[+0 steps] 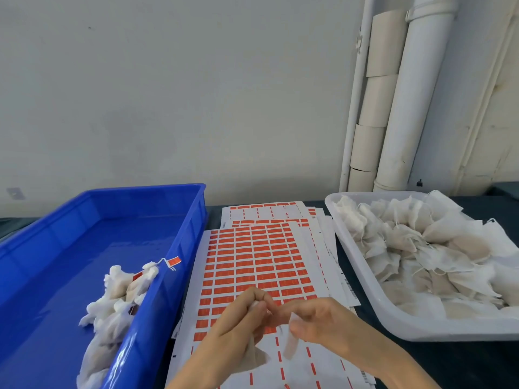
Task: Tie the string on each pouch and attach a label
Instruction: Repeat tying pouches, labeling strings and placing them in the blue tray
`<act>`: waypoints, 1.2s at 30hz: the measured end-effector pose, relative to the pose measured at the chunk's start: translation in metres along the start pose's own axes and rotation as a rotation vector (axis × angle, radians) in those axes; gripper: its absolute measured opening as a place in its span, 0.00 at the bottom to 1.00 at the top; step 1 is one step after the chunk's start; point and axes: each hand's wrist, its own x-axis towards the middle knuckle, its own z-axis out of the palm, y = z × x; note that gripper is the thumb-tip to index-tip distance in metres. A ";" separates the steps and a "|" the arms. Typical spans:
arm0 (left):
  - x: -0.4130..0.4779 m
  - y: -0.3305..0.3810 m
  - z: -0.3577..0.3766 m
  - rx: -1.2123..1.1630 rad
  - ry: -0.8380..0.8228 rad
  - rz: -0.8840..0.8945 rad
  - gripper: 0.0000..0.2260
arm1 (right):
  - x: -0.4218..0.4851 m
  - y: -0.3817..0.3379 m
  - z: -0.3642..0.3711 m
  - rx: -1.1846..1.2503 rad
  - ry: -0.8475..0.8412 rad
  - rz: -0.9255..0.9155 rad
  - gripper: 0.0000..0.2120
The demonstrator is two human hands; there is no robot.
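Note:
Both hands meet over the sheet of orange labels [252,265] at the bottom centre. My left hand [238,324] grips a small white pouch [259,357], whose body hangs below the palm. My right hand [317,318] pinches near the pouch's top, and a strip of white backing paper [290,346] hangs from its fingers. The fingertips of the two hands touch. The string itself is too fine to make out between the fingers.
A blue bin [185,240] on the left holds several tied pouches [112,301], one with an orange label [174,260] over the rim. A white tray [373,301] on the right is heaped with loose pouches [438,248]. More label sheets [269,211] lie behind. Pipes [407,108] run up the wall.

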 end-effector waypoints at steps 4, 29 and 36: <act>0.001 -0.002 -0.001 0.122 0.035 -0.006 0.06 | -0.003 -0.002 -0.004 -0.005 -0.025 -0.007 0.21; -0.008 0.029 0.009 0.328 0.149 0.303 0.04 | -0.002 -0.028 -0.001 0.124 0.446 0.060 0.04; -0.003 0.023 0.007 0.345 0.220 0.267 0.05 | -0.005 -0.032 0.002 0.137 0.428 0.069 0.05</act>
